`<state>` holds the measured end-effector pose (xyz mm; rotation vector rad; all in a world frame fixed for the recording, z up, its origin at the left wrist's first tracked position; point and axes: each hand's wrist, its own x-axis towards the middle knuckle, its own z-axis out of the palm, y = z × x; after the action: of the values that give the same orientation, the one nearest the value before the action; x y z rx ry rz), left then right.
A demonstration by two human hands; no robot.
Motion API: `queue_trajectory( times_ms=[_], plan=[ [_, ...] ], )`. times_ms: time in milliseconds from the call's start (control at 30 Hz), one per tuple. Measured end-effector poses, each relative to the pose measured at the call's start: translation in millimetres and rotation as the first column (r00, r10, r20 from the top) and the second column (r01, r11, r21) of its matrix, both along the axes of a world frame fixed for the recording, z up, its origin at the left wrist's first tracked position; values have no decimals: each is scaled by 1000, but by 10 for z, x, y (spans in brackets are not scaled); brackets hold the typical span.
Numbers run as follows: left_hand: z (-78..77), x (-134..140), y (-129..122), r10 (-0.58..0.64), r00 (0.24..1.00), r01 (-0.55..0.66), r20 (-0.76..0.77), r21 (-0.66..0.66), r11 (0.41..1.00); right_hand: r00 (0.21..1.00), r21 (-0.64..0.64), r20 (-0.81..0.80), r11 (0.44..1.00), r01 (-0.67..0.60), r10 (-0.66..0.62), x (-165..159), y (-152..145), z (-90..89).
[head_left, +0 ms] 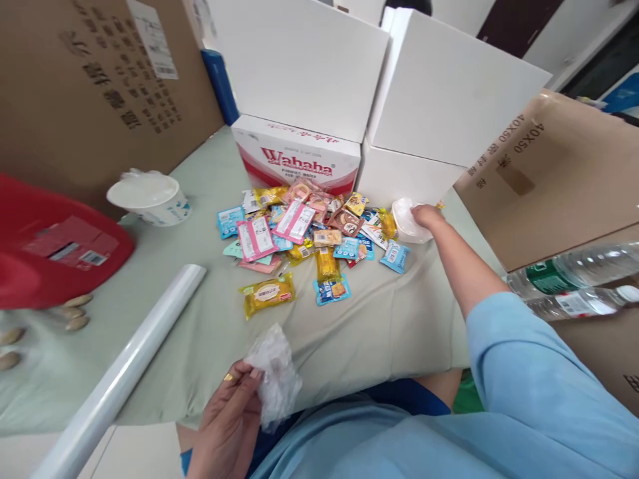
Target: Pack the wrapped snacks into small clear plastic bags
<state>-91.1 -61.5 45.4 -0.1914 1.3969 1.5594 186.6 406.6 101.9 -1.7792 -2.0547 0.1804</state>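
My left hand point(230, 398) pinches a crumpled clear plastic bag point(275, 376) at the table's front edge. My right hand point(425, 217) is stretched out to a white tub point(419, 237) at the far right of the table. Its fingers are curled at the tub's rim, over whitish plastic inside, and what they grip is partly hidden. Between the hands lies a heap of wrapped snacks point(299, 229) in pink, blue, yellow and brown packets. A yellow snack packet point(268, 293) and a blue snack packet point(332, 290) lie at its near side.
Behind the heap stand a Wahaha carton point(299, 156) and white boxes point(439, 86). At left are a paper tub point(150, 199), a red jug point(60, 246) and a long plastic roll point(124, 362). Plastic bottles point(574, 273) lie at right, beside a cardboard box point(564, 179).
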Motion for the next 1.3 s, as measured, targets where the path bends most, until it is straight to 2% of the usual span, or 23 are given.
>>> queue_trajectory(
  times_ms=[100,133,167,200,233,267,333,400,433,500,633,700,833,933,1000,1167,1267,1300],
  plan=[
    [8,120,95,-22,1000,21,8,121,992,999,96,-20,994,51,-50,-49,-345,133],
    [5,167,144,-55,999,54,-2,177,983,997,192,-72,981,28,-14,-92,-556,118],
    [-5,212,201,-97,995,98,-13,237,967,985,259,-149,965,-45,86,-145,-819,75],
    [-19,255,262,-129,991,129,-19,288,949,945,240,-248,959,-153,213,-203,-1127,9],
    [-39,293,323,-156,988,152,-14,327,933,877,130,-376,954,-269,299,-263,-1467,-74],
    [-61,328,380,-186,983,175,-6,359,917,783,-35,-513,903,-429,352,-324,-1821,-167],
    [-105,391,466,-250,968,224,13,400,889,637,-288,-740,752,-592,218,-447,-2481,-364],
    [-137,440,507,-306,952,275,13,407,871,531,-385,-845,613,-690,67,-570,-2949,-545],
    [-146,456,513,-325,946,297,2,396,869,502,-398,-865,579,-711,22,-621,-3083,-617],
    [-150,462,509,-350,936,338,-33,360,870,482,-398,-876,577,-713,-9,-671,-3170,-716],
    [-131,428,479,-402,914,397,-51,308,864,499,-384,-866,686,-618,-35,-571,-2998,-774],
    [-137,433,461,-397,916,396,-57,288,872,501,-380,-864,702,-603,-37,-516,-2934,-767],
    [-194,523,445,-333,920,379,-208,248,891,549,-397,-836,693,-602,-2,-534,-2996,-728],
    [-247,584,466,-367,873,445,-321,216,869,582,-419,-813,682,-600,12,-595,-3088,-695],
    [-277,577,494,-393,855,471,-338,189,862,566,-436,-824,664,-608,-24,-619,-3107,-680],
    [-333,463,551,-313,891,381,-328,168,909,437,-448,-880,626,-638,-185,-583,-3061,-667],
    [-356,448,555,-301,908,365,-291,198,910,431,-446,-883,616,-649,-184,-543,-3074,-670],
    [-362,454,554,-294,914,357,-281,208,911,444,-447,-881,592,-671,-162,-532,-3088,-674]
  ],
)
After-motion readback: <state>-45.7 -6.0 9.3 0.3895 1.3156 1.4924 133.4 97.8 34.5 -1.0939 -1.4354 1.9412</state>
